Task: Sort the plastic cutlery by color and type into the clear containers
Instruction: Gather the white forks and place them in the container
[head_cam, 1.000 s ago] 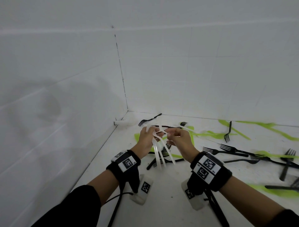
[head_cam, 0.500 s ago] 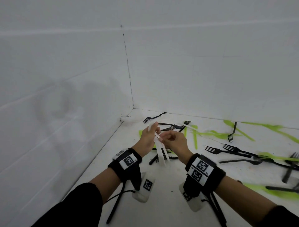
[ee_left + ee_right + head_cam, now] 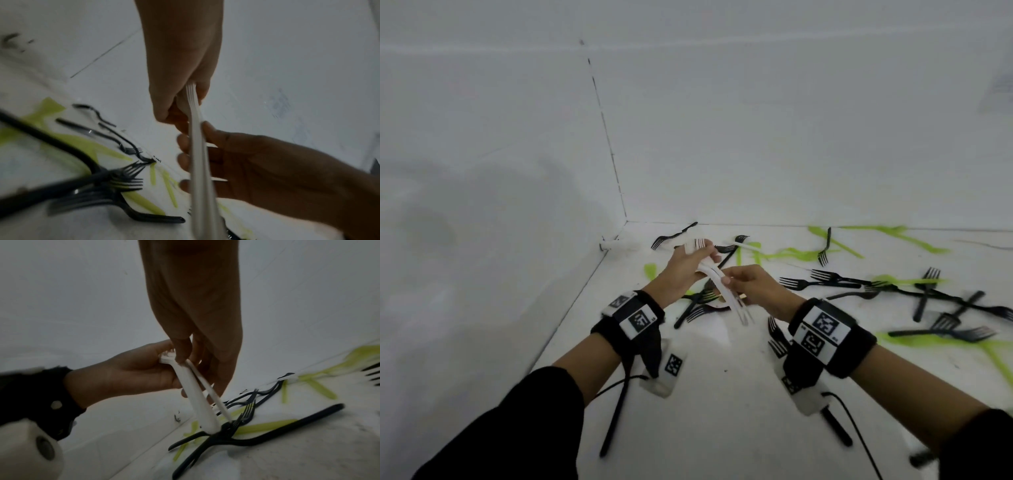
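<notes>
Left hand [image 3: 681,270] grips tine ends of stacked white forks [image 3: 722,284], raised above white bench [image 3: 722,411]. Right hand [image 3: 760,287] beside it, fingers curled round handles of same stack. Right of hands: black forks [image 3: 825,279] scattered on bench over green paint streaks [image 3: 914,337].

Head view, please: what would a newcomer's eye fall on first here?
Most likely the bundle of white forks held up between both hands at the centre: the left hand grips the tine end, and the right hand pinches the handles. Next come the black forks scattered over the white floor to the right, among green streaks.
</notes>
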`<state>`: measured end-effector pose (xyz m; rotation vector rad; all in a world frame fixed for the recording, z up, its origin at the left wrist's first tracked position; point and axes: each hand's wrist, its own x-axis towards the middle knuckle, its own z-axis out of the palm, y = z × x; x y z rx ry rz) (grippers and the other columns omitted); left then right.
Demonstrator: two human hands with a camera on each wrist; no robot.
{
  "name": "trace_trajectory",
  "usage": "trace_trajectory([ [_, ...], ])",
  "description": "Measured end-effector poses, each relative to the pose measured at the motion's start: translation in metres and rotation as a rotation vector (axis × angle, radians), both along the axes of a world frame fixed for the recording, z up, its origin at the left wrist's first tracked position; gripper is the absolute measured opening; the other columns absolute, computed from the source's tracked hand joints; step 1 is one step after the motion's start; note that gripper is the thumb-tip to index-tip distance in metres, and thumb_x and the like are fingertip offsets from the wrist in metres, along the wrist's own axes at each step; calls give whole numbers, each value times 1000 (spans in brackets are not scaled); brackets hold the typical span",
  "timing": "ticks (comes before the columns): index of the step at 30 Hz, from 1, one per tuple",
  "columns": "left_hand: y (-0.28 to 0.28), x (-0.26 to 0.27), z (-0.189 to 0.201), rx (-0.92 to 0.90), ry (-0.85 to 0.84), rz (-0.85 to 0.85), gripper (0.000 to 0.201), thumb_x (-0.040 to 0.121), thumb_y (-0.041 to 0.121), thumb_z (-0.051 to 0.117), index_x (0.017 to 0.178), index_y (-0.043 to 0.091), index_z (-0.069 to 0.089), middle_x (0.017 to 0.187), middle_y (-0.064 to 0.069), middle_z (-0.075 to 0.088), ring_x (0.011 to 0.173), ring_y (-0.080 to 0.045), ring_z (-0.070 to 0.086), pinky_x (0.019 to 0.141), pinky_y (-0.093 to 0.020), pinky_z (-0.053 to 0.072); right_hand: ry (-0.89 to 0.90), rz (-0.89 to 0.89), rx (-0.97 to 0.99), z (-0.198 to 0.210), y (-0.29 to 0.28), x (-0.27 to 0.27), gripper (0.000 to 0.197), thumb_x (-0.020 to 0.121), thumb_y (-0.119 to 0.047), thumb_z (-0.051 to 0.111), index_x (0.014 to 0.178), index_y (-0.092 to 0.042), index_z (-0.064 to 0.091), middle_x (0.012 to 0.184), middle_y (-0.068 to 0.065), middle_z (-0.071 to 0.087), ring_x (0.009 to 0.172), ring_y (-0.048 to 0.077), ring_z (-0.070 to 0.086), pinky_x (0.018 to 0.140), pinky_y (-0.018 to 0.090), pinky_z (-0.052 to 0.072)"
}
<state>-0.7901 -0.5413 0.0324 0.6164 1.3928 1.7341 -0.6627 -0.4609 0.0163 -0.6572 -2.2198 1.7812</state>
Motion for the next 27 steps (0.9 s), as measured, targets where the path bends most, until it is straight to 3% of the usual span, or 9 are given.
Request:
trace_trajectory([
  [3,3,8,2,56,-96,-9,23,98,13,45,75,10,47,59,0,48,55,-10,55,58,-23,50,17,-32,111,-2,-4,11,21,96,-16,48,111,-5,60,85,10,66,74,20,64,67,28,46],
  [7,8,18,0,80,-137,41,20,96,17,50,77,11,46,51,5,39,43,-5,44,54,-20,45,63,-167,216,-9,-15,15,12,83,-21,69,88,-27,60,79,4,70,72,15,67,72,26,50],
  [9,9,19,-1,81,-140,61,21,94,18,53,76,11,47,50,5,37,42,-5,43,50,-19,43,67,-209,231,-14,-16,13,9,84,-14,67,85,-22,65,75,4,67,71,16,63,76,33,51],
  [13,5,15,-1,69,-166,75,21,91,17,59,75,10,48,41,9,35,37,-4,38,47,-18,41,38,-125,181,-16,-21,10,14,89,-6,59,96,1,68,75,14,62,72,20,55,78,41,51],
  [17,-1,4,0,98,-163,60,19,90,14,60,75,12,49,41,9,32,36,-3,34,45,-17,40,62,-33,67,-15,-31,1,10,90,-10,60,95,-9,68,93,25,68,82,22,61,83,42,52],
  [20,-6,-3,0,131,-121,23,15,94,17,54,80,11,52,46,8,35,41,-4,38,50,-17,40,74,15,-45,-16,-32,0,10,92,-12,56,99,-9,64,81,10,67,71,12,64,70,26,53],
  [22,-7,-8,-2,94,27,-13,16,97,18,49,84,13,55,56,6,44,52,-6,45,59,-20,40,90,-21,-84,-13,-28,3,12,91,-10,57,100,-7,64,71,-3,67,62,6,63,60,18,50],
  [25,-14,-13,-3,-58,301,-100,9,95,20,52,87,21,57,80,5,54,77,-6,52,70,-21,43,116,-121,19,-9,-18,7,6,86,-9,63,90,-11,68,65,-1,63,57,5,59,58,19,46],
  [27,-15,-14,-6,-85,353,-154,6,94,18,55,92,23,58,89,6,58,85,-5,56,73,-21,47,107,-197,115,-7,-7,12,11,81,-10,69,81,-20,69,65,2,62,55,6,58,63,24,47],
])
